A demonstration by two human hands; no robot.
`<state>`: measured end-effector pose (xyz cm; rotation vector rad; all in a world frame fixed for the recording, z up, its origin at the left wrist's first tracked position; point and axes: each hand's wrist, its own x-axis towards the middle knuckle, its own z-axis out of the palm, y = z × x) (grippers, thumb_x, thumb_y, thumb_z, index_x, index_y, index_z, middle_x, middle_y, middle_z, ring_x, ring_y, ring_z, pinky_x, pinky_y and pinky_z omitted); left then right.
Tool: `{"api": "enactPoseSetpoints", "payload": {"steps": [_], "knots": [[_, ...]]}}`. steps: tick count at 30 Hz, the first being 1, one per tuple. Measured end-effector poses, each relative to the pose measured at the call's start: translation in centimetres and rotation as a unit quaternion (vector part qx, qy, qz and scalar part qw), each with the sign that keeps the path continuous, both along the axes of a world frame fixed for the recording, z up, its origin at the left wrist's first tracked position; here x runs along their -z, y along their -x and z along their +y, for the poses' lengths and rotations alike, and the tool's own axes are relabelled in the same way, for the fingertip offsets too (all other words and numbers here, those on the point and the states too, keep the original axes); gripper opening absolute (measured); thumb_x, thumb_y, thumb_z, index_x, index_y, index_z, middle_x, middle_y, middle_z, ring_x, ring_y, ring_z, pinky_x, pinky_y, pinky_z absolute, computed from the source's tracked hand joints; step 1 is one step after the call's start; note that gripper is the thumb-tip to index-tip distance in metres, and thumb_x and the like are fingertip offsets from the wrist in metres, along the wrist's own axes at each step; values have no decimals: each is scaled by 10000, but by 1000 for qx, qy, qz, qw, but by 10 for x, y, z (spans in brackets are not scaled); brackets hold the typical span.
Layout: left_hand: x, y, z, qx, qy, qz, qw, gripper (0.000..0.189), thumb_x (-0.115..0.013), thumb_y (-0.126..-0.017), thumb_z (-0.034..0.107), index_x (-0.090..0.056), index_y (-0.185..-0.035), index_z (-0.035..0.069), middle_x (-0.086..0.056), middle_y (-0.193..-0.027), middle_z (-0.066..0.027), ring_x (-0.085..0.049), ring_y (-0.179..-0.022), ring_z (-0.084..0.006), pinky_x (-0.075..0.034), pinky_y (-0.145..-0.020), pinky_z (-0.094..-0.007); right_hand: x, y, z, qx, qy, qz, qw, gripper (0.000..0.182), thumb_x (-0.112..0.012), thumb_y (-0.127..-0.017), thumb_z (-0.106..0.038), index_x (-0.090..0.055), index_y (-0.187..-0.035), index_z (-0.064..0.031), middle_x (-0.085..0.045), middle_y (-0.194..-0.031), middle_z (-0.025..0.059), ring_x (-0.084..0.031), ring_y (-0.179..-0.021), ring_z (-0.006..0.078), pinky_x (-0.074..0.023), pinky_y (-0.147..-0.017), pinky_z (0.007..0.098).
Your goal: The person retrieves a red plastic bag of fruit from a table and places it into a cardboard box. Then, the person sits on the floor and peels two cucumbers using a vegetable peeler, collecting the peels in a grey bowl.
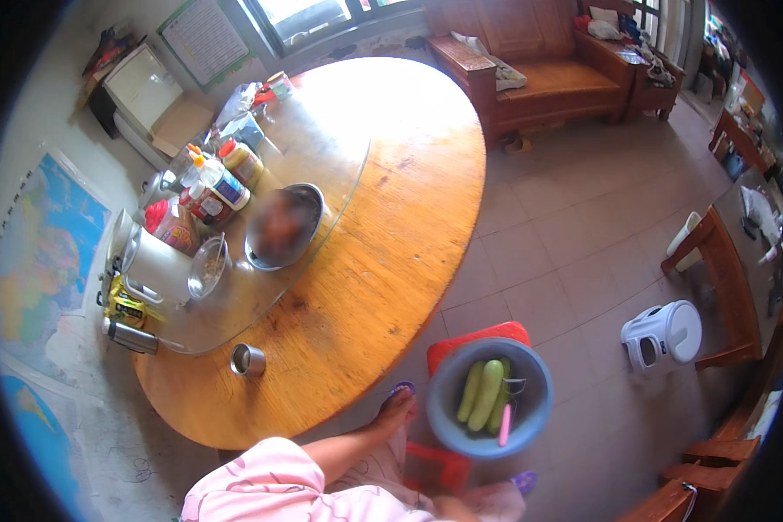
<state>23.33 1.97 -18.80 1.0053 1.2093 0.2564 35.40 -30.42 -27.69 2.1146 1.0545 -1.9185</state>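
Observation:
A blue-grey plastic basin (436, 417) rests on a red plastic stool (445, 346) between my feet and the room. Several long pale-green cucumbers or gourds (486, 398) lie inside. Against them leans a peeler with a pink handle (505, 425) and a metal head. From a pink sleeve, my left forearm reaches toward the basin; my left hand (395, 411) hangs left of its rim, above a purple slipper (403, 387), its fingers unclear. Only a blurred patch of skin shows at the bottom edge, apparently my right hand or forearm (455, 509); whether it holds anything is hidden.
A round wooden table (391, 280) stands left, bearing a metal cup (248, 360), a pot with blurred contents (280, 228), bottles (220, 183) and a large metal pot (153, 251). Right are a white step stool (662, 336) and wooden furniture (734, 293). Behind is a wooden bench (548, 78).

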Motion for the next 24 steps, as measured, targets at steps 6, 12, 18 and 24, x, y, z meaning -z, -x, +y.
{"api": "enactPoseSetpoints", "payload": {"steps": [6, 12, 18, 24], "knots": [[-39, -14, -35, 5, 73, 25, 997, 320, -506, -1016, 416, -531, -1092, 106, -634, -917, -86, -649, -792, -200, -538, -721, -341, 3, 25, -14, -65, -54, 37, 996, 615, -610, -889, -402, -473, -1410, -107, -449, -1478, 189, -505, -1302, 369, -443, -1057, 478], [-49, -52, -61, -25, 51, 54, 997, 373, -534, -1002, 415, -520, -1187, 92, -660, -986, -107, -674, -837, -231, -553, -741, -370, 19, 26, -10, -72, -104, 4, 992, 583, -585, -896, -412, -493, -1399, -132, -449, -1478, 182, -512, -1294, 368, -446, -1054, 481], [-17, -32, -37, 118, -28, 82, 989, 315, -614, -964, 288, -563, -1167, 53, -658, -974, -79, -665, -822, -179, -550, -678, -323, -8, -34, 0, -44, -123, -53, 990, 522, -558, -900, -422, -548, -1353, -162, -466, -1461, 172, -530, -1270, 366, -448, -1050, 486], [-12, -46, -35, 78, -18, 11, 997, 346, -657, -928, 246, -556, -1166, 16, -647, -967, -94, -674, -850, -205, -581, -704, -301, -15, -69, 2, -43, -161, -104, 981, 480, -574, -905, -366, -578, -1312, -111, -538, -1383, 184, -558, -1228, 361, -462, -1028, 468]]}}
